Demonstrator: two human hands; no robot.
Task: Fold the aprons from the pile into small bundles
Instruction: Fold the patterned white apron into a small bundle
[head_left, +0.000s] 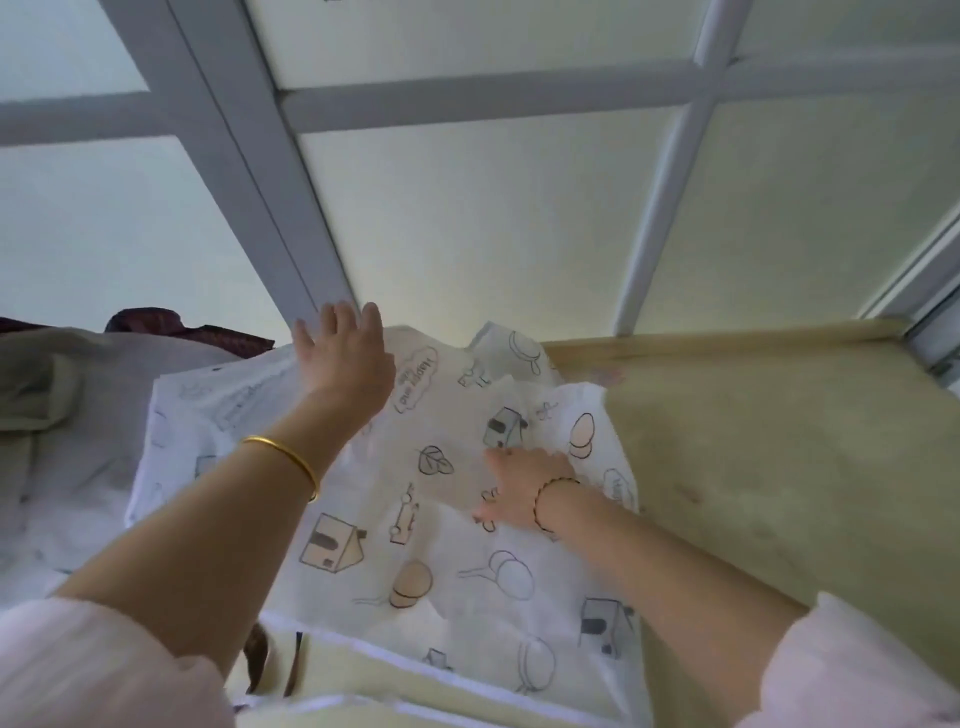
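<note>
Head view, nearest first: our two pale sleeves (93, 670) frame the bottom edge, and between them the apron (467, 587), white with printed houses, leaves and balloons, lies spread across the yellowish table (769, 467). We judge it is laid flat so that the first fold will come out even. Our right hand (519, 488) presses on the middle of the cloth, fingers loosely spread and flat, gripping nothing, probably to pin it while the other side is smoothed. Further off, our left hand (343, 353) reaches over the far edge with fingers wide apart, empty; we cannot tell whether it touches the cloth. Beyond, to the left, grey cloth (67, 415) lies heaped, perhaps the pile; behind stands a window frame (249, 156)
</note>
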